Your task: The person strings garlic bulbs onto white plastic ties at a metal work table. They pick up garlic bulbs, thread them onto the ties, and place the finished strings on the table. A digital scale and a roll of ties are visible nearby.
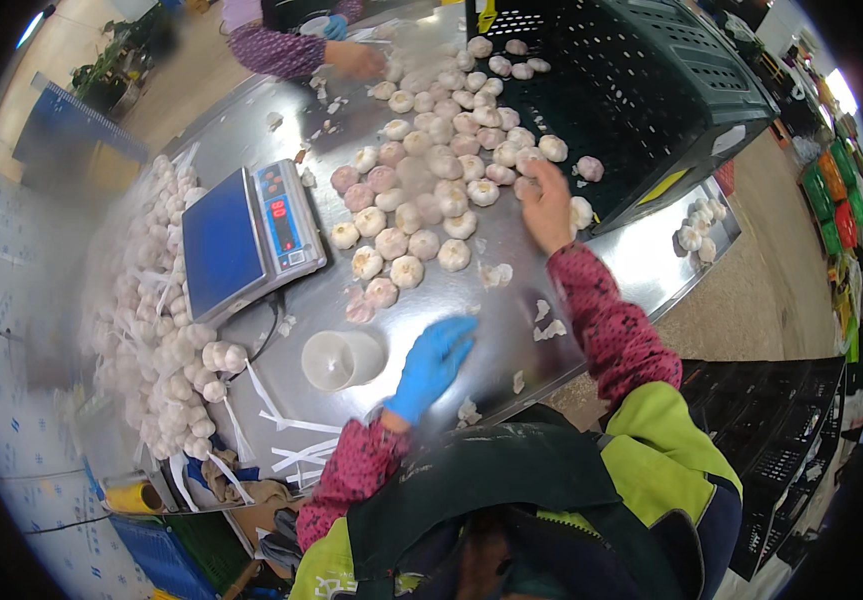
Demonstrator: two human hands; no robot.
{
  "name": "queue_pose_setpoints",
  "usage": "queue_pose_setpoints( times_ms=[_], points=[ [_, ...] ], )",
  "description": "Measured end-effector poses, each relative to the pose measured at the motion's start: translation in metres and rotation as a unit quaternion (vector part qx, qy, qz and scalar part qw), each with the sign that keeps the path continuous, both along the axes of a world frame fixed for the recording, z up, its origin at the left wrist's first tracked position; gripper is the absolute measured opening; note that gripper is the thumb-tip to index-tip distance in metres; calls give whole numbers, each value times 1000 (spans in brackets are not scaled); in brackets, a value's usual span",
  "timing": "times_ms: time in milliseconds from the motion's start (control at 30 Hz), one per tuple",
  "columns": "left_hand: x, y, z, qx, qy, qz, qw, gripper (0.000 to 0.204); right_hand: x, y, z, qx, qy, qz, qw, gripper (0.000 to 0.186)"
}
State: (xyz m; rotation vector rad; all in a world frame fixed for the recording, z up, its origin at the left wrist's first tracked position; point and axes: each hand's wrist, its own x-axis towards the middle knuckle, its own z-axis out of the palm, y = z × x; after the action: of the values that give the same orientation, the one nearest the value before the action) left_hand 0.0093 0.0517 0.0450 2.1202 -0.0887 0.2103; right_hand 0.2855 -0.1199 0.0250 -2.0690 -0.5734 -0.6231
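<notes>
Clearly, right hand: bare, curling over garlic bulbs at the right edge of the spread, just beside the dark green crate; whether it is clamping on one I cannot tell, since the fingers are hiding the contact
Left hand: gloved in blue, lying well apart from the right one on the near desk, fingers extended and holding nothing visible, perhaps steadying the leaning body
Loose bulbs: sitting across the middle and far desk, mostly in one layer, probably so each is staying easy to see and pick
Crate at far right: lying on its side, opening toward the bulbs, likely letting them come out onto the desk
Scale: standing left of the bulbs, its blue plate bearing nothing, its lit display sitting on the side nearest them
Plastic cup: waiting between scale and gloved hand, seemingly within easy reach
Bagged garlic: heaping along the left edge, presumably being kept apart from the loose bulbs
Co-worker's hand: blurring beside the far bulbs
</notes>
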Motion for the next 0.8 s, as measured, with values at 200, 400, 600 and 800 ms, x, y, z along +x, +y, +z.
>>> queue_pose_setpoints(
  times_ms=[200,400,600,800],
  points=[
    [-84,15,5,-229,242,-12,943,28,65,-3,-26,-214,70,-25,974,53],
    [-96,28,-7,-324,197,28,925,36,-5,34,-18,-123,49,2,991,42],
    [-105,37,-7,-316,232,-43,919,43,-165,43,8,342,659,224,631,39],
    [-123,43,-26,-509,245,50,824,60,-244,66,-8,20,425,237,873,40]
  ],
)
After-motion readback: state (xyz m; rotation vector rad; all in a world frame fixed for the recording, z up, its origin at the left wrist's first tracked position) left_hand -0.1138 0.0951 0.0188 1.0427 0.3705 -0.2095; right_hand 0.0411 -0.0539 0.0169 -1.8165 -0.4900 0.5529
